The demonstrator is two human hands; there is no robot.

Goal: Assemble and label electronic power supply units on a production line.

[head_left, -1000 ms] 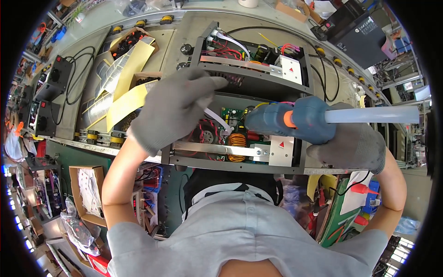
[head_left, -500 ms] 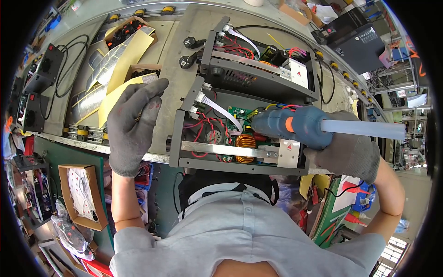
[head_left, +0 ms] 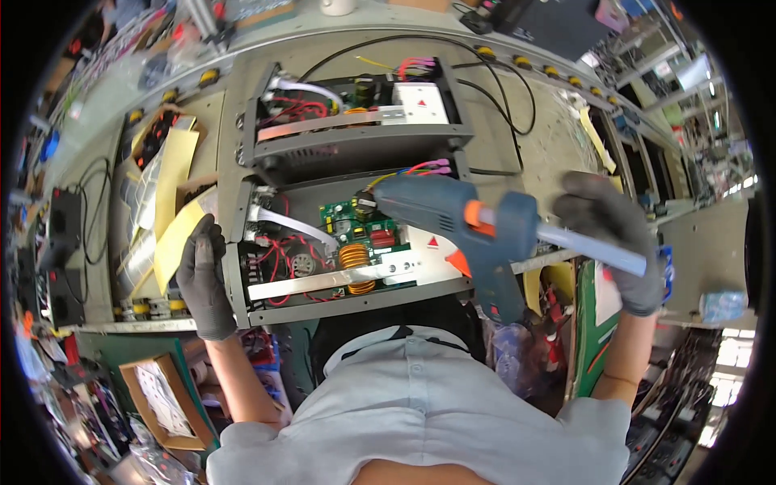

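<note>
A blue-grey glue gun (head_left: 436, 206) with orange parts lies over the right end of the nearer open metal chassis (head_left: 388, 305). Its nozzle points left, and a long translucent glue stick (head_left: 594, 249) comes out of its rear. My gloved right hand (head_left: 618, 234) is behind that stick, off the gun's handle (head_left: 497, 295), its blurred fingers apart. Inside the chassis are a green circuit board (head_left: 335, 214), a copper coil (head_left: 356, 269) and a white ribbon cable (head_left: 295, 224). My gloved left hand (head_left: 202, 275) is beside the chassis's left end, fingers curled together; what they hold, if anything, is hidden.
A second open chassis (head_left: 356, 137) stands just beyond the first. Yellow-backed sheets (head_left: 178, 162) and a box of black parts (head_left: 158, 137) lie at the left. A black cable (head_left: 529, 105) loops at the right. A mug (head_left: 338, 6) stands at the back.
My right hand has let go of the glue gun's handle and moved right, behind the glue stick. My left hand is lower, its fingers more curled. The whole view has shifted.
</note>
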